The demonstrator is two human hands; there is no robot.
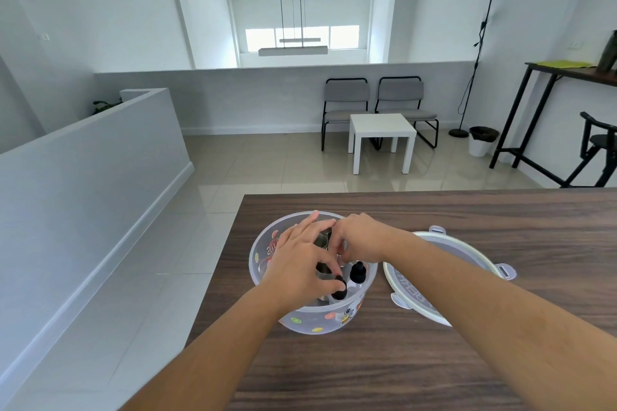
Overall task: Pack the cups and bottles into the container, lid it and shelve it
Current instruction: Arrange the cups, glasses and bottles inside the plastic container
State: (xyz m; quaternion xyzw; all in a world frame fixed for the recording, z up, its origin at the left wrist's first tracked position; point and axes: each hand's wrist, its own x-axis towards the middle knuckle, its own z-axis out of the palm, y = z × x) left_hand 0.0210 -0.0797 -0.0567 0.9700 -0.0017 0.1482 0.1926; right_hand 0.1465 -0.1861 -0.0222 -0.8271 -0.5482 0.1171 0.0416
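Note:
A round translucent container [302, 320] with fruit stickers stands on the wooden table [434, 360] near its left edge. Inside it I see metal cups [323, 272] and two small bottles with black caps [358, 272]. Both hands are over the container's mouth. My left hand [298, 264] has its thumb and fingers on the black cap of the nearer bottle [340, 292]. My right hand [359, 238] reaches in from the right, its fingertips pinched on something among the cups; what they hold is hidden. The white lid [437, 264] lies right of the container.
The table's left edge runs just beside the container, with tiled floor below. Across the room stand a white side table [382, 130], two grey chairs [345, 100], a floor lamp [474, 53], a bin [482, 140] and a tall dark table [567, 72] at the right.

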